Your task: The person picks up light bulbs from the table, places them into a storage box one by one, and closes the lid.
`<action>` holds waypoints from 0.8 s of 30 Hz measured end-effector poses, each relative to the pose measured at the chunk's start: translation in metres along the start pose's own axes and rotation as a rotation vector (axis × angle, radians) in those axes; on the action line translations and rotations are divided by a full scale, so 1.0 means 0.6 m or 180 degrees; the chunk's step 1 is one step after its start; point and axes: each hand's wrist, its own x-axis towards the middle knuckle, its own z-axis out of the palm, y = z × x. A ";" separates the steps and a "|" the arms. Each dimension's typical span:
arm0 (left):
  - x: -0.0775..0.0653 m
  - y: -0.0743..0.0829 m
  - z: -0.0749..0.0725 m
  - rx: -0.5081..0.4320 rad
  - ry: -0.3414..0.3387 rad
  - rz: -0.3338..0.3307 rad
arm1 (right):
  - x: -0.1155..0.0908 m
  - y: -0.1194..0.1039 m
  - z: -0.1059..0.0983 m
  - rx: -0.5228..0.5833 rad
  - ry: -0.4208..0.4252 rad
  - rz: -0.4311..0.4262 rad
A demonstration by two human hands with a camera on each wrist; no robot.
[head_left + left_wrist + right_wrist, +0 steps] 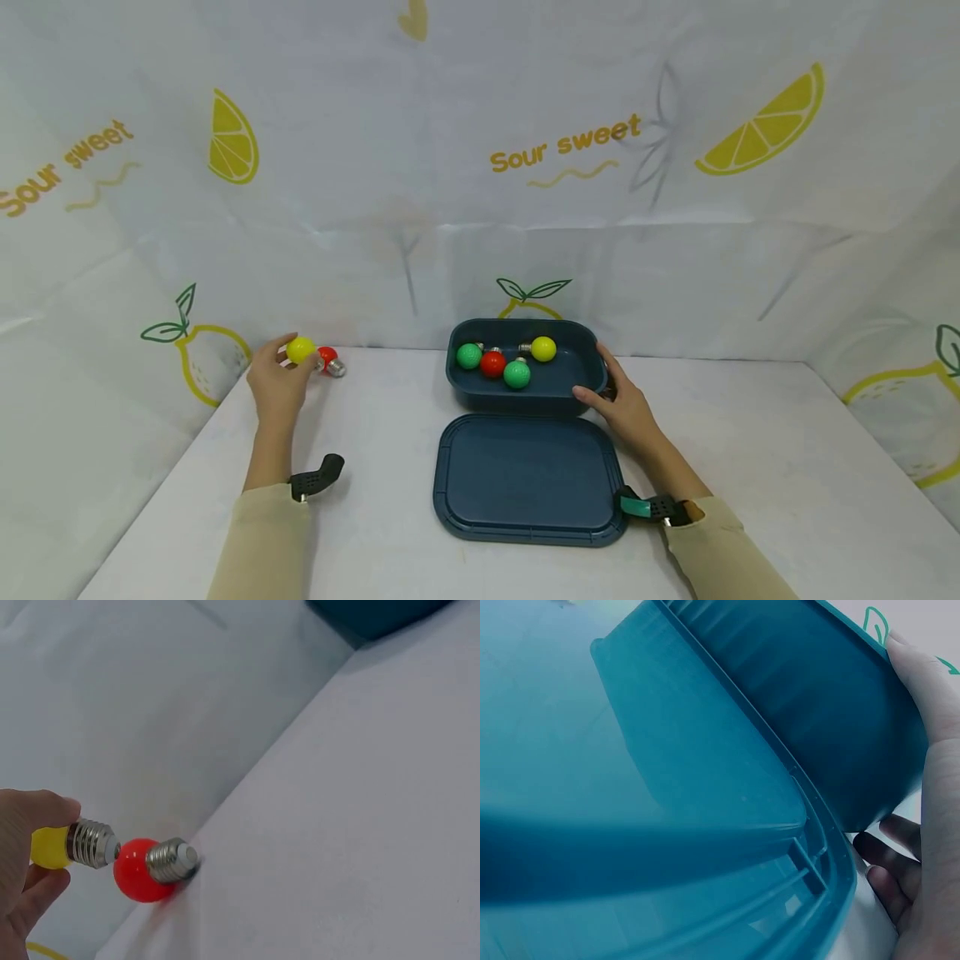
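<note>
Pinching yellow light bulb in left hand, by the globe, with metal screw base pointing away from the fingertips. Just right of left hand: red light bulb, on tabletop. Very near the yellow one's base; can't tell if touching.

Gripping storage box at its right end with right hand, with thumb over the near rim and fingers round the outside. Inside box, left of right hand: two green light bulbs, second red light bulb, second yellow light bulb. Closer to the person than right hand, and to its left: flat lid, right beside box.

To do it well: pinch evenly across the globe, no hard squeeze, likely smooth and slippery. Raise yellow bulb clear before any sideways move of left hand, so as not to knock red one; likely to roll. Brace box with light pressure from right hand; press too hard on the rim and risk tipping it.
</note>
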 end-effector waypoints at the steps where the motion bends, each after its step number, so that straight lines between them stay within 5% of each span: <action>1: -0.001 0.005 0.001 -0.0015 -0.0030 0.0024 | 0.000 0.000 -0.001 -0.0003 -0.0002 0.0001; 24: -0.040 0.130 0.052 -0.0142 -0.0576 0.1349 | 0.001 0.001 0.001 0.0049 -0.0016 0.0024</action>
